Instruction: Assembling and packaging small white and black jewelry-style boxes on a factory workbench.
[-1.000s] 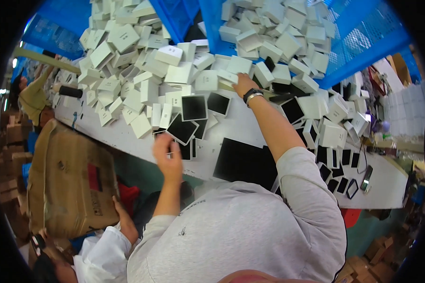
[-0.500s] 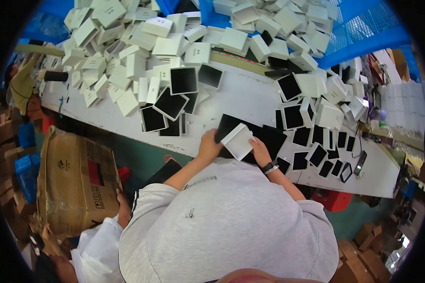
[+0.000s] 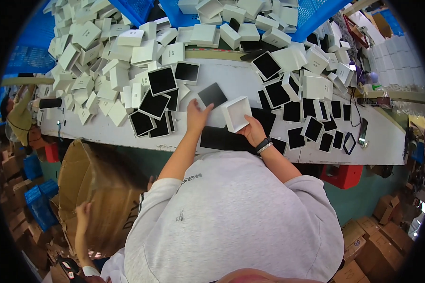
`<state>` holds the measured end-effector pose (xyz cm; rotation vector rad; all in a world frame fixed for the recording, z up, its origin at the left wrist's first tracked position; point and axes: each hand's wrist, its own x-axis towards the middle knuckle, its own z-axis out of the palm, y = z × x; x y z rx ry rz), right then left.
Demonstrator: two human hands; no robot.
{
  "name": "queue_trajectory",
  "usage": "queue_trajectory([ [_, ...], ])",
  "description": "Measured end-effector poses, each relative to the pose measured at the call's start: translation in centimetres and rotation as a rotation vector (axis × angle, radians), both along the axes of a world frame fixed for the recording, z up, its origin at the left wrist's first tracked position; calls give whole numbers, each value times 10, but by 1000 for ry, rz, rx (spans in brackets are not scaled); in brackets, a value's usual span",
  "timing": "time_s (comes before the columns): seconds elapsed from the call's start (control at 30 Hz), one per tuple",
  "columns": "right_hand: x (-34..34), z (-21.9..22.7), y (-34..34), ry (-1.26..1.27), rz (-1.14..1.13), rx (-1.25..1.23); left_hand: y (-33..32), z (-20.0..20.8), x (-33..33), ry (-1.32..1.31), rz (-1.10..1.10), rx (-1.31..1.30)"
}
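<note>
Box (image 3: 236, 114), white with its hollow face showing, sits in the right hand (image 3: 254, 132) at the centre of the head view, gripped at its lower right corner. Half a second ago both hands were at it, low over the black sheets (image 3: 224, 139); now it is higher and the left hand (image 3: 198, 115) has parted from it. That hand is half open, thumb spread from the fingers, beside a dark grey square panel (image 3: 212, 95) that was not seen separately before. Whether the thumb touches the panel, or the panel rests on the table (image 3: 222, 68), I cannot tell.

At lower left, the brown carton (image 3: 111, 203) has turned, and a co-worker's hand (image 3: 83, 214) is on its near side.

White boxes (image 3: 87, 35) crowd the upper left, with blue baskets (image 3: 311, 21) along the top. Black-faced squares (image 3: 162, 80) overlap just left of the left hand; more black pieces (image 3: 293, 112) spread at right. The grey shirt (image 3: 236, 207) hides the table's near edge at lower centre.
</note>
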<state>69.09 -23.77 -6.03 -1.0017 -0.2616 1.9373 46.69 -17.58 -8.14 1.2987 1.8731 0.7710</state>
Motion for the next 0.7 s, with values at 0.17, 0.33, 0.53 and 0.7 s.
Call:
queue_trajectory([
  [0.17,7,31,1,-232,18,62,30,22,39,485,-123,21],
  [0.33,17,42,2,-635,-81,170,34,6,13,228,-208,-239],
  [0.53,17,32,1,-790,-37,60,-19,75,1,-147,-64,300],
  [0.7,-9,69,-7,-409,166,126,-54,130,9,188,-449,745],
])
